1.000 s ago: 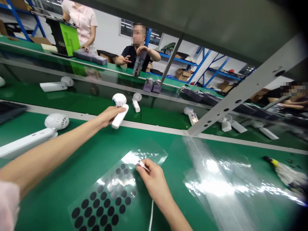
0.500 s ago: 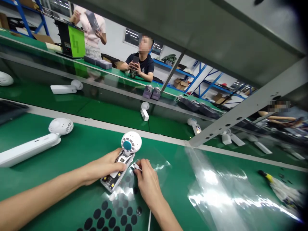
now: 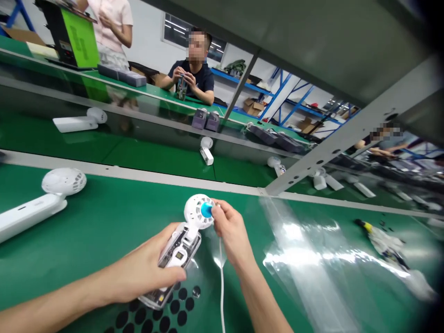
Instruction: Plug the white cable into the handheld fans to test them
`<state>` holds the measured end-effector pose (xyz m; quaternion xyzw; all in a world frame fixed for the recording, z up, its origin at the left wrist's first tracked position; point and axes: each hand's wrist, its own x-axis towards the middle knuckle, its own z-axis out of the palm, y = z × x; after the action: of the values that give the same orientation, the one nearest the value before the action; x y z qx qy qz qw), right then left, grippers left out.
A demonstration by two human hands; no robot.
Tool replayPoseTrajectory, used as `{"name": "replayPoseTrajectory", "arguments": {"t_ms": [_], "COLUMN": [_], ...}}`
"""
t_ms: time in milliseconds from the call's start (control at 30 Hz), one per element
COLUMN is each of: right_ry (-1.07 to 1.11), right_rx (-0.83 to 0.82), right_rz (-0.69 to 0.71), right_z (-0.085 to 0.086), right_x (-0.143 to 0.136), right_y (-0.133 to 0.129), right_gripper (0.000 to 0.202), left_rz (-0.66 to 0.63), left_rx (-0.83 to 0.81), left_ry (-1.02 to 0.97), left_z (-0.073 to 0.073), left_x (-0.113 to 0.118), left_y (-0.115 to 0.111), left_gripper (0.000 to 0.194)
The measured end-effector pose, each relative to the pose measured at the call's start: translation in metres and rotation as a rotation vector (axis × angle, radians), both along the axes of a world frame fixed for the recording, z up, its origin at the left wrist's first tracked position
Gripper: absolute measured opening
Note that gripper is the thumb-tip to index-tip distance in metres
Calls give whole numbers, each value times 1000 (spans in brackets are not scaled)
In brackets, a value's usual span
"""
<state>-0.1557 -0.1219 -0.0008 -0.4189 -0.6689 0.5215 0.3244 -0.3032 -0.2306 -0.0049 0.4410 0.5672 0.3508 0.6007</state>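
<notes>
My left hand point(image 3: 145, 273) grips the see-through handle of a small handheld fan point(image 3: 190, 216), thumb across its front. Circuit parts and a white round piece show in that handle. The fan's round white head has vents and a bright blue centre point(image 3: 206, 210). My right hand point(image 3: 233, 231) is closed at the head's right side, its fingertips touching the blue centre. A white cable point(image 3: 222, 286) hangs from this hand; its plug end is hidden by the fingers. Under the fan lies a clear sheet with black round stickers point(image 3: 140, 316).
A white fan point(image 3: 64, 181) lies at left on the green table. Clear plastic film point(image 3: 294, 259) and a whitish bundle point(image 3: 385, 243) lie at right. Beyond the metal rail, more fans point(image 3: 207, 155) rest on a green belt. A slanted metal post point(image 3: 322, 157) stands at right. People work opposite.
My right hand has moved up from beside the handle to the fan's head, bringing the cable with it. The head has turned to the right in my left hand's hold.
</notes>
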Motion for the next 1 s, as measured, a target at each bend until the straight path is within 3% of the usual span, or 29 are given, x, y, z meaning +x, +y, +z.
{"name": "replayPoseTrajectory", "arguments": {"t_ms": [100, 267, 433, 600, 833, 1000], "right_ry": [-67, -266, -488, -575, -467, -300], "right_rx": [22, 203, 309, 314, 243, 134], "right_rz": [-29, 47, 178, 191, 147, 132], "right_z": [-14, -36, -43, -44, -44, -17], "right_x": [2, 6, 3, 1, 3, 12], "right_y": [12, 0, -18, -18, -16, -25], "right_gripper": [41, 10, 15, 14, 13, 9], "left_rz": [66, 319, 284, 274, 241, 208], "left_rx": [-27, -48, -20, 5, 1, -33], "left_ry": [-240, -506, -336, -181, -103, -108], "left_z": [-5, -22, -41, -47, -43, -37], "left_x": [1, 1, 9, 10, 7, 8], "left_y": [-1, -4, -9, -5, -2, -3], "left_gripper": [27, 40, 48, 44, 38, 43]}}
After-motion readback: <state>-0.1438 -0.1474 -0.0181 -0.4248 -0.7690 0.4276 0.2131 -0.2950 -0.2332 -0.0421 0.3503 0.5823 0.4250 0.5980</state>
